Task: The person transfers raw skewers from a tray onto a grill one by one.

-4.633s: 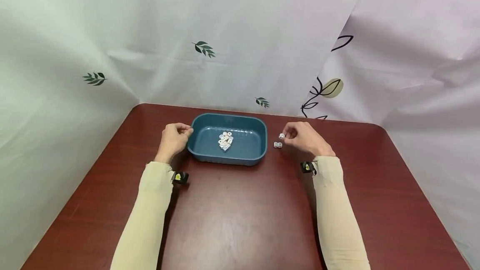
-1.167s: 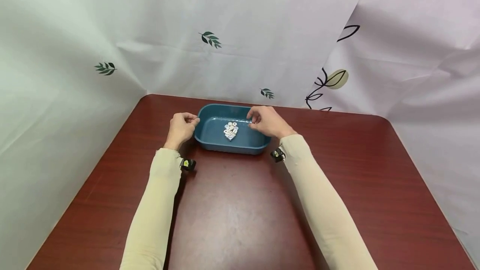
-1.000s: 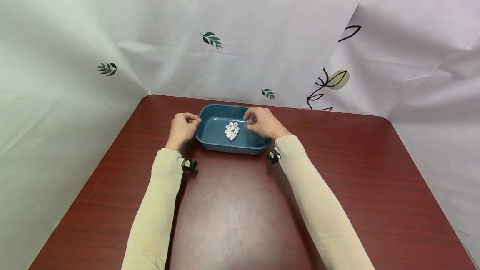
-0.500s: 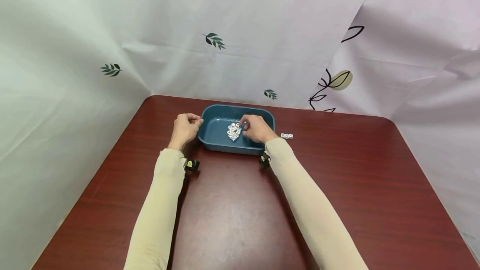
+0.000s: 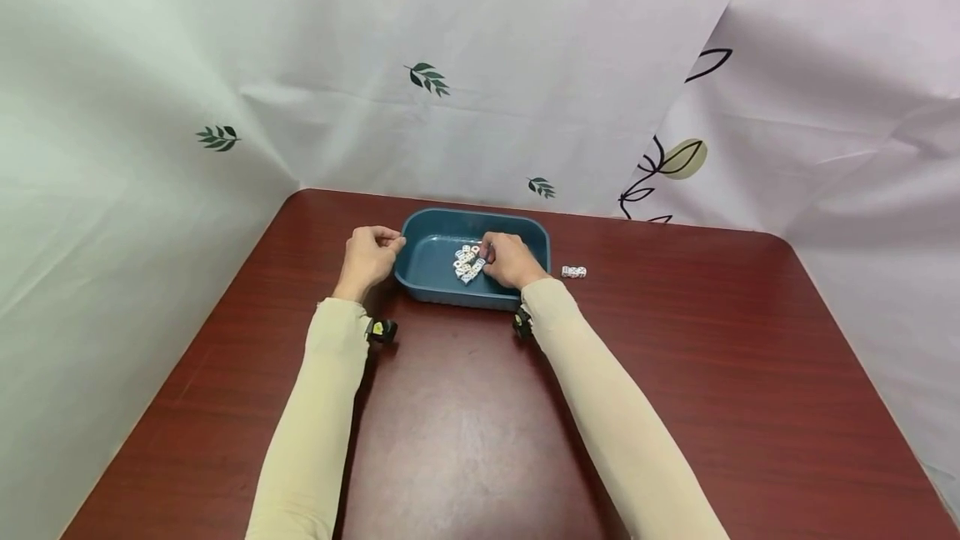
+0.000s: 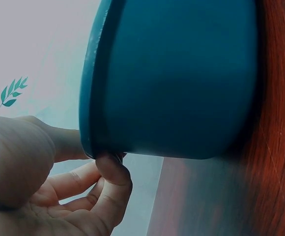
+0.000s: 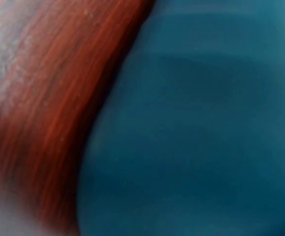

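White fabric backdrop point(image 5: 480, 32) printed with green leaves, hung behind a red-brown wood-grain table point(image 5: 450, 423).

The table is crossed by two cream-coloured cloth sleeves point(image 5: 622, 415), and toward its far edge is set a dark-blue rounded rectangular tray point(image 5: 457, 299). The tray's left end is clamped at the rim between the thumb and fingers of the left hand point(image 5: 366, 259). The right hand point(image 5: 512, 261) is held inside the tray, fingertips lowered beside a cluster of small white dotted dice point(image 5: 467, 257); whether a die is gripped cannot be told. Outside, near the tray's right end, a short row of similar white dice point(image 5: 573, 272) is lined up on the table.
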The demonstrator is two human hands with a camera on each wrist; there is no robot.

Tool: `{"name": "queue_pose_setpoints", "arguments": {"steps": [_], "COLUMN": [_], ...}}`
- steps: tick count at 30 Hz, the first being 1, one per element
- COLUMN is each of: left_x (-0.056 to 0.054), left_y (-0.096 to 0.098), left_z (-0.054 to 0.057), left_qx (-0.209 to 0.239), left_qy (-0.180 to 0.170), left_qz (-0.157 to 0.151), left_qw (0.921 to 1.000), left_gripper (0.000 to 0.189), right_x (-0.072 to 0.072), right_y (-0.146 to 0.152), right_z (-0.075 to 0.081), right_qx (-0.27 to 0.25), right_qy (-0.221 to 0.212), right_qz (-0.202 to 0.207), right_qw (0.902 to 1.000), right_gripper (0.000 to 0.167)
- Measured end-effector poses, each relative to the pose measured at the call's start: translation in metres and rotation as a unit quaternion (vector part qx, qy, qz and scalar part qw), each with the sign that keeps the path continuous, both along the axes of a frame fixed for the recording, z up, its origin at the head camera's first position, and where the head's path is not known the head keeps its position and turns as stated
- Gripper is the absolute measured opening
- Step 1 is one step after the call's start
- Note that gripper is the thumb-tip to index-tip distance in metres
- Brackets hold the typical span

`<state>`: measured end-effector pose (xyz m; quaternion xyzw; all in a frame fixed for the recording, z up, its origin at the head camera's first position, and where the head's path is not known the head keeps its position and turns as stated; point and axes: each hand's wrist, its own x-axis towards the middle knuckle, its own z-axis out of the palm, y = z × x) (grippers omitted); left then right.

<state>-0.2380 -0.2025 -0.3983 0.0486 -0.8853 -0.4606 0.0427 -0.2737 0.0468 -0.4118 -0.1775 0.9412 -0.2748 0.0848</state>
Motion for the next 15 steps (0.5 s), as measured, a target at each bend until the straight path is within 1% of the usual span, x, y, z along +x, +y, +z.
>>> {"name": "queue_pose_setpoints", "arguments": {"steps": [6, 15], "left_x": [-0.0015, -0.0006], "left_y": [0.0016, -0.0008], "left_z": [0.0025, 0.0001], "left_qx": [0.001, -0.002], "left_qy": [0.010, -0.002], "left_qz": [-0.002, 0.002], "left_qw": [0.9999, 1.0000], "left_gripper": [0.027, 0.027], "right_x": [-0.0028, 0.0001], "right_y": [0.0015, 0.0001], "right_z": [0.0019, 0.0014], "right_qx": [-0.002, 0.004], "right_qy": [0.014, 0.012], "right_qz": [-0.001, -0.011], "right_qw": [0.9999, 0.9999], "right_gripper": [0.013, 0.007]}}
